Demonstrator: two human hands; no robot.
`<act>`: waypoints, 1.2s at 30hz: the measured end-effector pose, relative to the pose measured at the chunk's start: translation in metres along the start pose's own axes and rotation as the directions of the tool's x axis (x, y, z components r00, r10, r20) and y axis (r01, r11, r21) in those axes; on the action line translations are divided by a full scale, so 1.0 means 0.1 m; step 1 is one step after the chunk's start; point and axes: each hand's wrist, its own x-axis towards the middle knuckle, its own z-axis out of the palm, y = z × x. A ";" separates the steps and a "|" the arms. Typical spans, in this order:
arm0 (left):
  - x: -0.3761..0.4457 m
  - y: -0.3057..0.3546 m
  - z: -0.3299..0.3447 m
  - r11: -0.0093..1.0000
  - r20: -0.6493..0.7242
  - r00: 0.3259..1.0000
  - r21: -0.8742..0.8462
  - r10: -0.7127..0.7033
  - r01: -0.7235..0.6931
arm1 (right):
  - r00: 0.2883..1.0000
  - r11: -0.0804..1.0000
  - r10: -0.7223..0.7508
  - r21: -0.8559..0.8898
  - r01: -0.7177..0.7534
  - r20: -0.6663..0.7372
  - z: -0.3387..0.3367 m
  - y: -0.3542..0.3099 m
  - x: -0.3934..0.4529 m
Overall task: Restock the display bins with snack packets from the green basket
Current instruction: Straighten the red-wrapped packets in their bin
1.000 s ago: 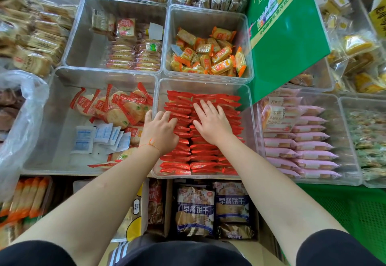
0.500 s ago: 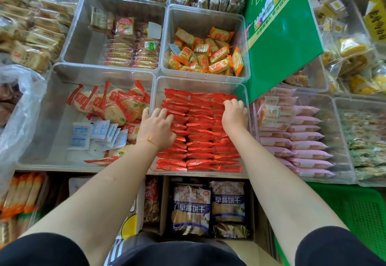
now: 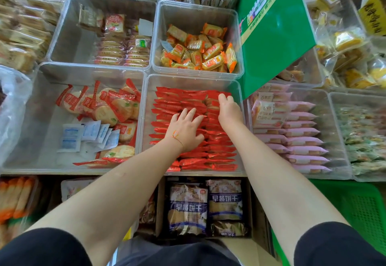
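Red snack packets (image 3: 173,100) lie in neat rows and fill a clear display bin (image 3: 194,77) in front of me. My left hand (image 3: 186,129) rests flat on the middle rows with its fingers spread. My right hand (image 3: 228,110) is at the far right corner of the same bin, its fingers curled down over the packets of the right column; the fingertips are hidden. The green basket (image 3: 365,209) shows at the lower right, below the bins, and its inside is mostly out of frame.
Clear bins surround this one: round crackers in red wrappers (image 3: 108,107) on the left, pink packets (image 3: 302,136) on the right, orange-yellow packets (image 3: 200,50) behind. A green sign card (image 3: 275,32) leans over the right rear corner. A carton of blue bags (image 3: 206,205) stands below.
My left hand slid from the bin's left edge onto the middle rows. My right hand went from the centre to the far right corner and curled over the packets there.
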 end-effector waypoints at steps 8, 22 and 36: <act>0.08 0.00 -0.05 0.999 0.073 0.997 0.040 -0.024 0.021 | 0.998 0.997 -0.057 -0.048 0.055 -0.038 -0.04 0.02 0.07; 0.09 -0.01 -0.02 0.999 0.067 0.997 0.019 -0.029 0.027 | 0.989 0.963 -0.148 -0.228 0.145 0.003 -0.06 -0.05 0.08; 0.03 -0.12 0.06 0.990 -0.133 0.982 0.013 -0.137 0.140 | 0.996 0.996 -0.089 -0.008 0.089 0.000 0.18 -0.15 -0.31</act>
